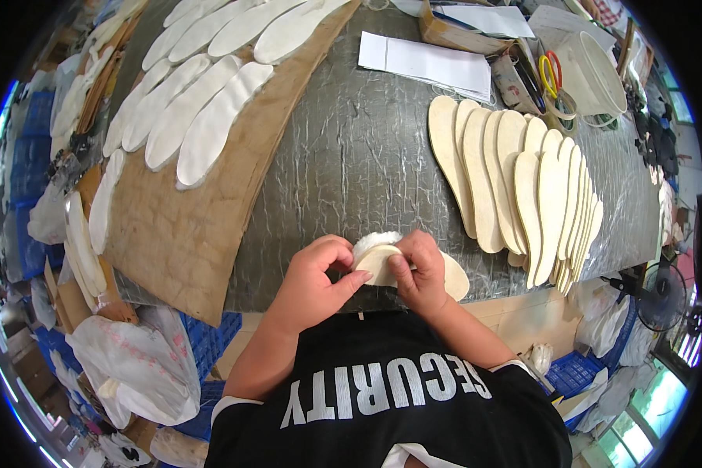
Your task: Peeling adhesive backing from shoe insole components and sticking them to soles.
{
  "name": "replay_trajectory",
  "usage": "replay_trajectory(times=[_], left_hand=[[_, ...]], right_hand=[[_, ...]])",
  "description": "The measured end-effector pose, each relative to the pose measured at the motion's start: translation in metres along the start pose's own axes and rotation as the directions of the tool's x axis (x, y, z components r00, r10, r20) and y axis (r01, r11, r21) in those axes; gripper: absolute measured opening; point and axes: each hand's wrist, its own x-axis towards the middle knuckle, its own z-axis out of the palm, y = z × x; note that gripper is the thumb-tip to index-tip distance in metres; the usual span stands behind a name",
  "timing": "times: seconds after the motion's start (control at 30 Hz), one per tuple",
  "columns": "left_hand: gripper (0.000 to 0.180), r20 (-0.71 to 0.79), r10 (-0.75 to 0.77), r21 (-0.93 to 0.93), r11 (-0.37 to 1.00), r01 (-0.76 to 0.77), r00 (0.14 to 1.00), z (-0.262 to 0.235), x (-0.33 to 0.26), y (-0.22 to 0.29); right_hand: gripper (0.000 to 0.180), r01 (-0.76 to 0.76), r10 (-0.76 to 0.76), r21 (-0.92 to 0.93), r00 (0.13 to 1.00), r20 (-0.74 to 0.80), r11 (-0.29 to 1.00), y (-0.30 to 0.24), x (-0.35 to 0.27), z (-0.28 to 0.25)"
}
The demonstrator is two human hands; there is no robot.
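Both of my hands pinch one beige insole (452, 274) at the near edge of the grey wrapped table (351, 156). My left hand (313, 277) grips its left end between thumb and fingers. My right hand (419, 271) presses on it from the right, thumb on top. A white fleecy layer (370, 240) shows at the insole's tip between the two hands. A fanned row of several beige insoles (522, 187) lies to the right of my hands.
Several white fleecy insole shapes (203, 117) lie on a brown board (187, 226) at left. White paper sheets (425, 64), scissors with red and yellow handles (550, 72) and a white tub (597, 74) sit at the far side. Bags and blue crates stand below.
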Motion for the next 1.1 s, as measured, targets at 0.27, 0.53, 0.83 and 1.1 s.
replay_trajectory(times=[0.27, 0.53, 0.83, 1.1], left_hand=[[0.032, 0.023, -0.061, 0.083, 0.995, 0.059, 0.998, 0.002, 0.002, 0.012], [0.02, 0.015, 0.031, 0.21, 0.977, -0.033, 0.999, 0.004, -0.001, 0.019], [0.019, -0.076, 0.125, 0.064, 0.991, -0.12, 0.989, -0.008, -0.022, -0.018], [0.019, -0.126, 0.061, -0.098, 0.992, -0.074, 0.99, -0.012, -0.025, -0.027]], right_hand=[[0.014, 0.076, -0.073, -0.081, 0.996, 0.045, 0.994, -0.006, -0.001, 0.0], [0.03, 0.009, -0.009, -0.056, 1.0, -0.001, 0.998, -0.011, -0.009, 0.001], [0.06, -0.039, 0.082, -0.169, 0.962, 0.259, 0.985, -0.008, 0.013, -0.027], [0.047, -0.137, 0.171, -0.125, 0.927, 0.333, 0.983, -0.007, 0.01, -0.023]])
